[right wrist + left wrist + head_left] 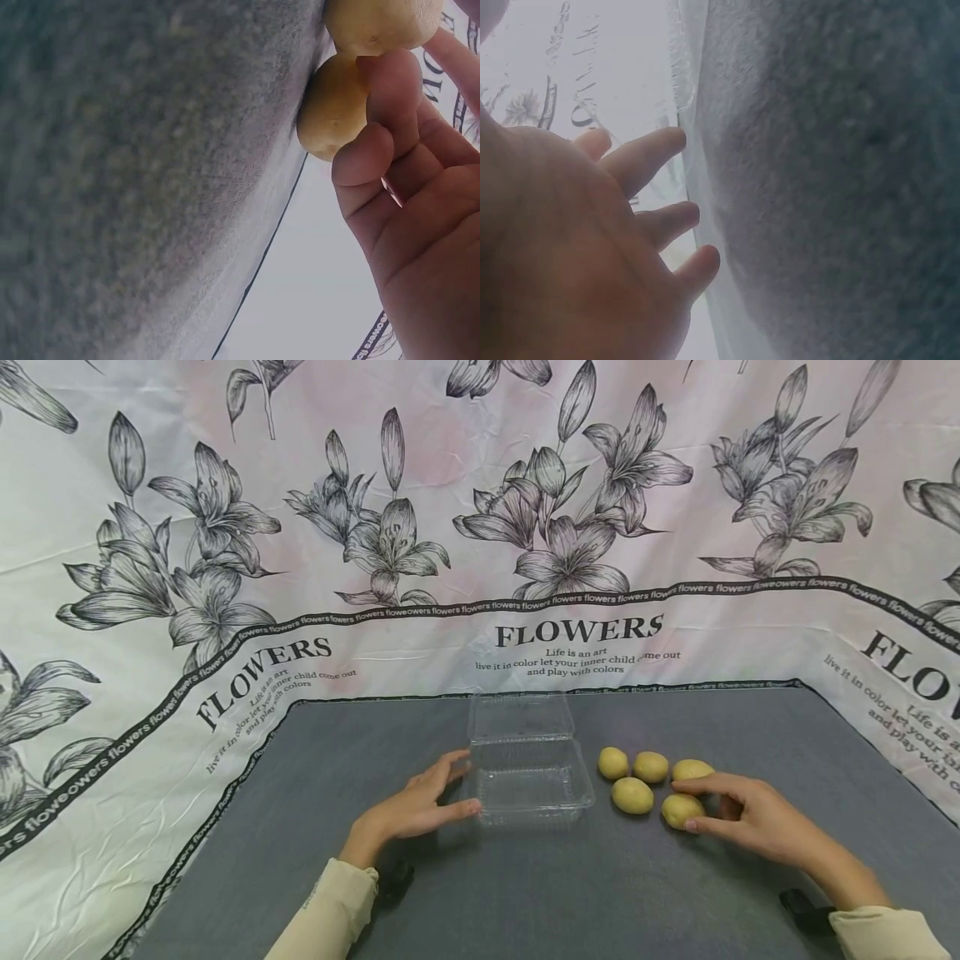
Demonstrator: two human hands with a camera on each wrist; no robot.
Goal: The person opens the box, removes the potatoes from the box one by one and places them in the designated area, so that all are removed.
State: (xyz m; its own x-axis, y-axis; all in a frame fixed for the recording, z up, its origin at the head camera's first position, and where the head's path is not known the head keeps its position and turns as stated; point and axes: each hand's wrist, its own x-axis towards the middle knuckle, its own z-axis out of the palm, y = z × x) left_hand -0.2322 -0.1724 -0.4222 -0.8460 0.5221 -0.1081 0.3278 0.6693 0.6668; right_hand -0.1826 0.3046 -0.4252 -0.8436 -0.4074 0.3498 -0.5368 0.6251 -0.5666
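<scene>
A clear plastic clamshell box (587, 793) lies on the table with its lid (520, 718) folded back, away from me. My left hand (412, 806) is at the box's left side, fingers spread and fairly straight, thumb by the near left corner. Yellow potatoes sit to the right of the box. My right hand (757, 818) has its thumb and index finger around the nearest right potato (681, 811), which rests on the table. Behind that one, another potato (692, 768) is partly covered by the index finger. The right wrist view shows the held potato (382, 22) close up.
Three more potatoes stand between the box and my right hand: a back left one (612, 763), a back middle one (650, 767) and a front left one (632, 796). A flower-printed cloth (420, 652) hangs behind and beside the grey table (562, 893).
</scene>
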